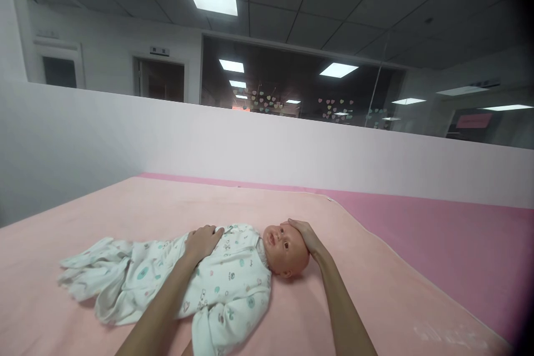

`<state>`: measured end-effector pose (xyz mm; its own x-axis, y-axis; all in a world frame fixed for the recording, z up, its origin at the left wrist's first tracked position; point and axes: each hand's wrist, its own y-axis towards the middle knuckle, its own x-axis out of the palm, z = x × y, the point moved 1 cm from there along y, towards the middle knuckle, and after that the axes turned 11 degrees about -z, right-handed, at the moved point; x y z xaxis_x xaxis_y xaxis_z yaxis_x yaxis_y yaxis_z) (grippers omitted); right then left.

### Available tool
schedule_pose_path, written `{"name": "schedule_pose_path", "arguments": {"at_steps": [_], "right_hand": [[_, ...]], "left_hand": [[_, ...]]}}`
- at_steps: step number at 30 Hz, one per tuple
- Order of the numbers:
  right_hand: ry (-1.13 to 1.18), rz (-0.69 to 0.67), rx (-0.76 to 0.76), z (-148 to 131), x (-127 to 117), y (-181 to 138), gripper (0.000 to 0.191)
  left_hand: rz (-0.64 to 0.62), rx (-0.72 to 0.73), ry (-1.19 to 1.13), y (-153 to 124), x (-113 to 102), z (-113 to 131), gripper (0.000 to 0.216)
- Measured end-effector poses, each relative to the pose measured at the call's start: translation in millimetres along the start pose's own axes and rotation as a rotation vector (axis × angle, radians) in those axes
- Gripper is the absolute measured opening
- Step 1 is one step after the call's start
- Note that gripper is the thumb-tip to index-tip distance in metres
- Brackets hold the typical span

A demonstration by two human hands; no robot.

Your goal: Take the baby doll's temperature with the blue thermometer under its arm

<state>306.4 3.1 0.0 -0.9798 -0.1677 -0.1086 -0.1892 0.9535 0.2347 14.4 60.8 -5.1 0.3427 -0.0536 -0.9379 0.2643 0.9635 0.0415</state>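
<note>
A baby doll (286, 250) lies on its back, its head to the right and its legs to the left. It wears a white romper (233, 275) printed with small green and pink figures. My left hand (204, 242) rests flat on the romper over the doll's belly, its fingers stretched out. Against the crown of the doll's head lies my right hand (306, 236), open and lightly curved to its shape. Neither hand grips anything. The romper's loose leg ends trail to the left, and its near sleeve points toward me.
Beneath the doll spreads a peach-coloured sheet (396, 295) over a pink mat (417, 228). A low white partition wall (250, 144) stands behind. Beyond it are a doorway (162, 80) and a glass window with heart stickers.
</note>
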Motion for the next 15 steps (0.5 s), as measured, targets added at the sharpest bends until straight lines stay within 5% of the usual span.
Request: {"name": "schedule_pose_path", "arguments": {"at_steps": [7,15], "right_hand": [[0.009,0.122,-0.063,8.5,-5.3,4.5,0.048],[0.039,0.057,-0.039,10.2,-2.6,2.0,0.046]], "left_hand": [[-0.005,0.009,-0.013,0.2,0.2,0.0,0.045],[-0.014,0.016,-0.004,0.2,1.0,-1.1,0.046]]}}
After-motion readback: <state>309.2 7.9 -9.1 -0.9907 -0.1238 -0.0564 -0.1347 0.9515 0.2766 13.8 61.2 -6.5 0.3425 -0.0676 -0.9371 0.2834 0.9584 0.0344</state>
